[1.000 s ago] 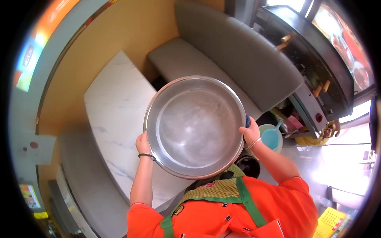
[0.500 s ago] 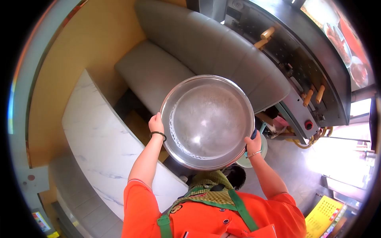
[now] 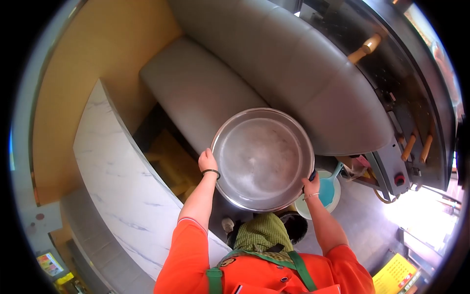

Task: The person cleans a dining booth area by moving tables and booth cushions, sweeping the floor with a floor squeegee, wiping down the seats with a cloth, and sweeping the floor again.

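A large round metal basin (image 3: 259, 157) is held out in front of my body, its wide inside facing up toward me. My left hand (image 3: 208, 160) grips the rim at the left, with a dark band around the wrist. On the lower right, my right hand (image 3: 311, 185) is closed around the rim. A small dark blue piece (image 3: 313, 175) shows at that hand; I cannot tell what it is. Below the right hand, a pale bucket (image 3: 303, 208) stands on the floor with a light blue dipper (image 3: 327, 190) in it.
A grey padded bench (image 3: 196, 88) lies beyond the basin. To the left is a white marble-patterned table (image 3: 117, 161). Dark metal equipment with wooden handles (image 3: 409, 148) and a red knob (image 3: 400, 180) stands at the right. A black bin-like container (image 3: 296, 228) is near my feet.
My view has tilted lower, and the basin sits nearer the bench's end. The bucket and blue dipper show more fully. Both hands keep their hold; the whitish wet streak inside the basin has faded.
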Action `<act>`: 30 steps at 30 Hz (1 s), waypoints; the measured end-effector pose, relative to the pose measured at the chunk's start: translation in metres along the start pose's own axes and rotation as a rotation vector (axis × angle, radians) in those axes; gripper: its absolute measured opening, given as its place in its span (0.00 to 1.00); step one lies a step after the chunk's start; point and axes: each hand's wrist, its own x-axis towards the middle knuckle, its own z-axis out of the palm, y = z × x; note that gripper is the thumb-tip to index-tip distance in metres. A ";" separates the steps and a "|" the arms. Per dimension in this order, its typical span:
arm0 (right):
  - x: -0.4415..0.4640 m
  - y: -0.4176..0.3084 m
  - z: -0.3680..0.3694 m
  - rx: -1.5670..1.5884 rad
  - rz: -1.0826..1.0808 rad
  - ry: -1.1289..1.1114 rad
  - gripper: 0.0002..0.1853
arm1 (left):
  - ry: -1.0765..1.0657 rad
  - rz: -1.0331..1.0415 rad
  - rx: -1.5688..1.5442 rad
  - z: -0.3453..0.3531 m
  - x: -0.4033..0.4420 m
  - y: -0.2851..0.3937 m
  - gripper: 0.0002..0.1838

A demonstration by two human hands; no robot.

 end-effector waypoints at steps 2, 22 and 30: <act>0.012 0.008 0.003 -0.099 -0.008 0.015 0.25 | 0.048 0.041 0.011 0.009 0.003 -0.001 0.20; 0.037 0.009 -0.003 -0.731 -0.072 0.128 0.30 | -0.366 0.029 0.096 -0.030 -0.022 0.019 0.33; -0.047 0.022 -0.016 -0.634 -0.076 0.246 0.22 | -0.235 0.311 -0.235 -0.245 -0.149 -0.024 0.20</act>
